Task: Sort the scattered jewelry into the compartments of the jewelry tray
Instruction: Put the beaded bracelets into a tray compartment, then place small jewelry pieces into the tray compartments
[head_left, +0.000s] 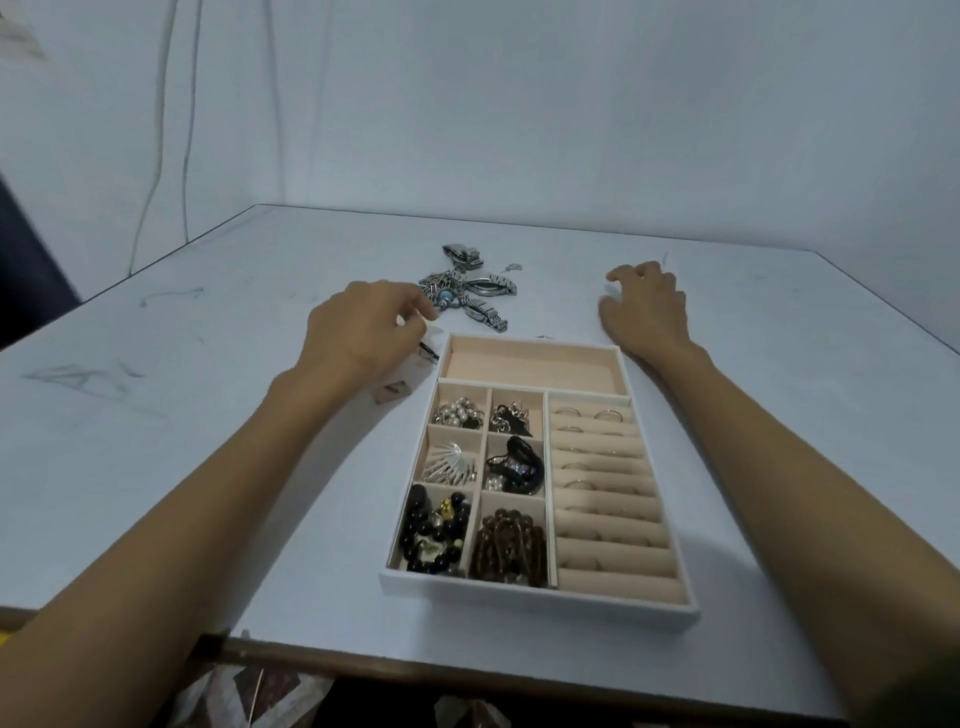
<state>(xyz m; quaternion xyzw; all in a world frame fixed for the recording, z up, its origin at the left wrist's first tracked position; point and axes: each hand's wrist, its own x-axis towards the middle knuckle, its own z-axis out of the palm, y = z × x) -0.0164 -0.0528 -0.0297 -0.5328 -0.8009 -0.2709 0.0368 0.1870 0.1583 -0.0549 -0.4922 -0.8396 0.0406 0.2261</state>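
A white jewelry tray (540, 597) with pink lining lies in front of me. Its small left compartments hold pearls, silver pieces, black beads and brown beads. Rings sit in the roll slots on the right, and the long far compartment holds nothing. Beyond the tray lies a pile of silver watches and chains (467, 288). My left hand (358, 332) hovers at the pile's near left edge and pinches a small silver piece (428, 352) beside the tray's far left corner. My right hand (644, 309) rests on the table with fingers loosely curled, right of the pile.
A small brown piece (393, 391) lies on the white table (182, 415) under my left wrist. A thin silver loop (513, 267) lies just right of the pile. Cables hang down the wall at the back left.
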